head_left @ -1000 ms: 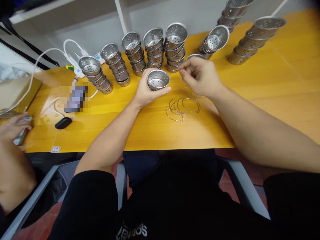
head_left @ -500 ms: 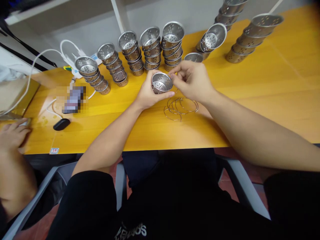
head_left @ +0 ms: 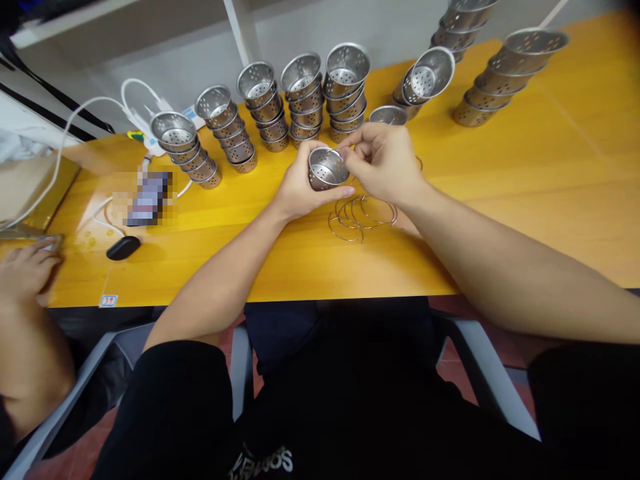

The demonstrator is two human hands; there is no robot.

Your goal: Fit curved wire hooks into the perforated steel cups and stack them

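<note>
My left hand is wrapped round a small perforated metal cup, its mouth tilted up toward me. At the cup's right rim, my right hand is closed in a pinch on what looks like a thin wire ring. Most of that ring is hidden by the hand; a short curve shows beyond its right side. Several loose wire rings lie overlapping on the table just below my hands. Another perforated cup stands behind my right hand, partly covered by it.
Stacks of perforated cups line the back of the yellow table, with a leaning stack at right. A blurred phone, white cable and black oval case lie left. Another person's hand rests at far left.
The cup in my left hand has shifted slightly right and tilted a little, closer to my right fingers. A curve of wire now shows beyond my right hand.
</note>
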